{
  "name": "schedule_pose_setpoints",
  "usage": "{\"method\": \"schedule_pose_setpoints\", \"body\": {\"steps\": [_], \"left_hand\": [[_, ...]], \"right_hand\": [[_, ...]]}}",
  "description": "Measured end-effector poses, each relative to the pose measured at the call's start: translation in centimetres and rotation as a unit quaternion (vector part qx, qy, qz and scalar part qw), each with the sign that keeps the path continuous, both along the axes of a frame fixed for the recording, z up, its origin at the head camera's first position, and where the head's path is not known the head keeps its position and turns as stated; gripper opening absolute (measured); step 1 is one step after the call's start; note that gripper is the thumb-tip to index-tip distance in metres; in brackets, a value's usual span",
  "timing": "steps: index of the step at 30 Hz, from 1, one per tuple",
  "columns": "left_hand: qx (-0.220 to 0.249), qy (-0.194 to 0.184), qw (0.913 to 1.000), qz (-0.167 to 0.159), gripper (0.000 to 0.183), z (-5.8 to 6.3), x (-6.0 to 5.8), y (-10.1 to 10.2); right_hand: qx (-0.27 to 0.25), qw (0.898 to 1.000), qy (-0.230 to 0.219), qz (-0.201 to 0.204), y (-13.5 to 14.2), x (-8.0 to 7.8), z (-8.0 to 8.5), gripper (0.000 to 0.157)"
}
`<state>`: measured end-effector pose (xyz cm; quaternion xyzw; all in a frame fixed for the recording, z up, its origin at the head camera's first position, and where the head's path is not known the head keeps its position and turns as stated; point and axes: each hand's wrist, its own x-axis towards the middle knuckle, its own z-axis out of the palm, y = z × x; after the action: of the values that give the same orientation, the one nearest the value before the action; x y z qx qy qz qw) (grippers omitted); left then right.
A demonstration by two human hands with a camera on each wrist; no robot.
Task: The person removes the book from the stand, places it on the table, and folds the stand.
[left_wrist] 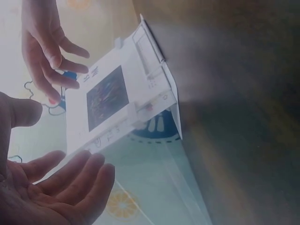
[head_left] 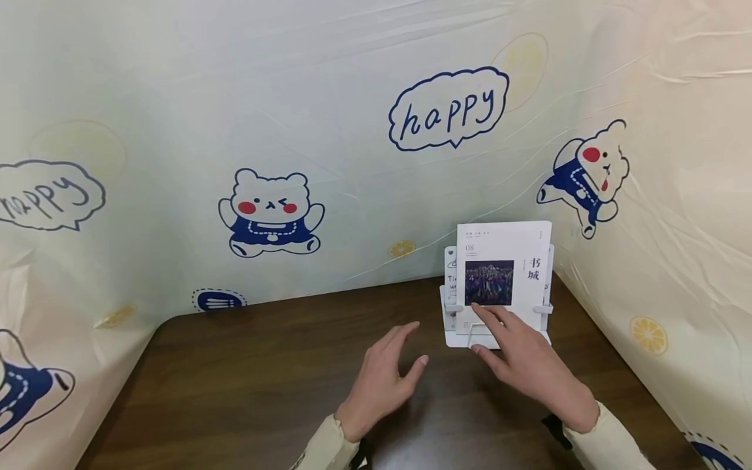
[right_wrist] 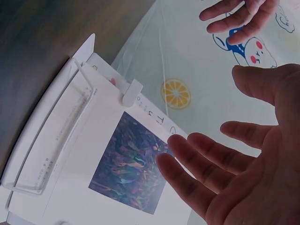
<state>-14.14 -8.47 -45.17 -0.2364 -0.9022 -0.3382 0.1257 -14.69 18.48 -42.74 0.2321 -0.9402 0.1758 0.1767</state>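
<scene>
White book (head_left: 492, 277) stands propped; right fingers (head_left: 489, 320) before it.

Your head camera looks forward and down from above, the widest and farthest view, taking in the wooden table (head_left: 235, 385), the bear-printed backdrop (head_left: 352, 130), your left hand (head_left: 382, 382) and your right hand (head_left: 523, 356). Your left wrist camera looks past the left hand at the book (head_left: 504, 277) on its white stand (head_left: 449, 333), turned so the table fills the right side. Your right wrist camera, turned oppositely, sits nearer the book. All three views share the book, the stand and both hands.
</scene>
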Motion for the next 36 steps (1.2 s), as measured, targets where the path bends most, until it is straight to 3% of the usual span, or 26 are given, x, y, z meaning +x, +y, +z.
{"method": "schedule_pose_setpoints", "body": {"steps": [12,20,36], "left_hand": [[0.020,0.028,0.9994,0.004,0.051,0.6,-1.4,1.1],[0.038,0.005,0.9993,0.001,0.050,0.6,-2.0,2.0],[0.056,-0.006,0.9984,-0.002,0.046,0.5,-3.5,3.6]], "right_hand": [[-0.010,1.000,0.007,-0.018,0.7,-0.8,0.1,0.069],[-0.018,0.999,-0.006,-0.038,1.3,-1.0,0.2,0.066],[-0.036,0.997,-0.005,-0.066,2.3,-1.6,0.4,0.065]]}}
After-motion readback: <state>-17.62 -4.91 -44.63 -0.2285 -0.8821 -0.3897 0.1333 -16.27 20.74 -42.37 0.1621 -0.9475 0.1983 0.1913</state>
